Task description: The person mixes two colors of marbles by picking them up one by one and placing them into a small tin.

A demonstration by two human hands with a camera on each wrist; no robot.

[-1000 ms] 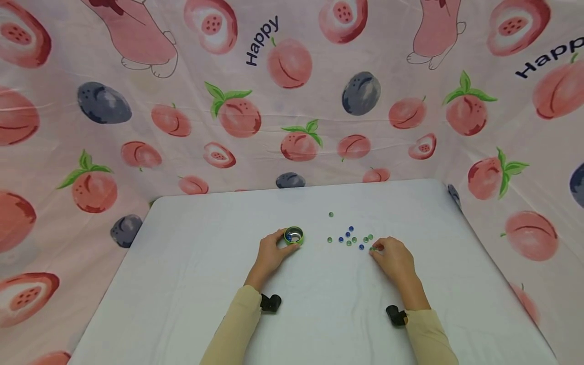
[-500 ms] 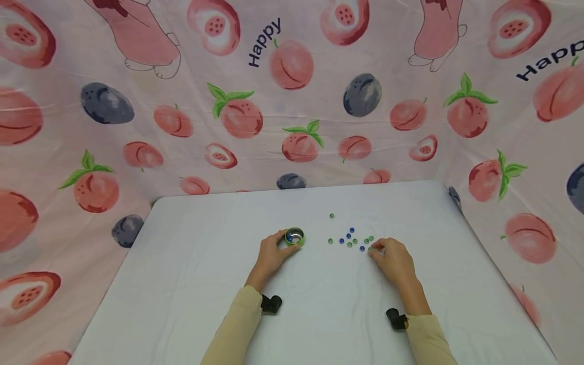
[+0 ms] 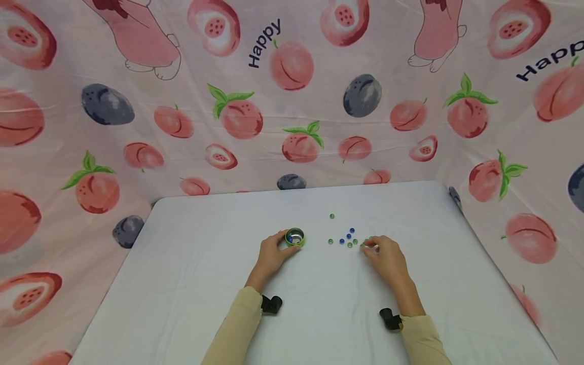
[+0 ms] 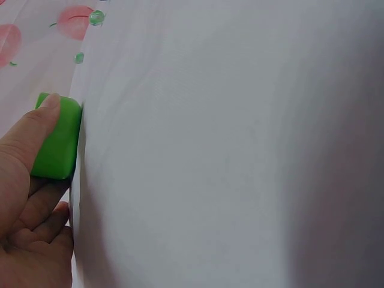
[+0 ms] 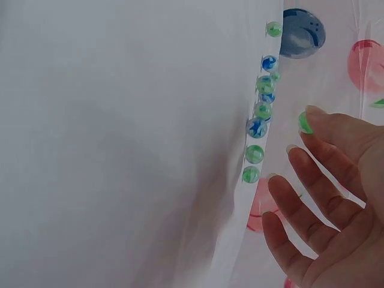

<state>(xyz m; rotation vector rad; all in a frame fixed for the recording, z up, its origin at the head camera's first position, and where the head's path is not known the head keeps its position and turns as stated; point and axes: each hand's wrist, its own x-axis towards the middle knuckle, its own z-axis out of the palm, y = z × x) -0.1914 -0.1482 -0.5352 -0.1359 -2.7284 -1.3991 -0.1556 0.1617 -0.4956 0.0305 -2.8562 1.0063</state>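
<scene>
We see the left hand [image 3: 271, 255] grasping a green cup [image 4: 59, 144], its thumb on the near side and fingers round the far side. The cup sits mouth up on the desk [image 3: 196, 304], toward the far edge and about midway between the left and right edges; we judge this grip keeps it from sliding or tipping while its opening stays unobstructed. Inside we make out at least one blue marble [image 3: 289, 239].

Our right hand [image 3: 388, 256] pinches a green marble [image 5: 305, 123] between thumb and forefinger, apparently clear of the desk; two fingertips probably suit something so small and round. Loose marbles [image 3: 349, 236] lie between the hands, nearer the right, likely grouped within its easy reach. One lone green marble [image 3: 332, 216] rests closest to the far edge, apart from the others.
</scene>
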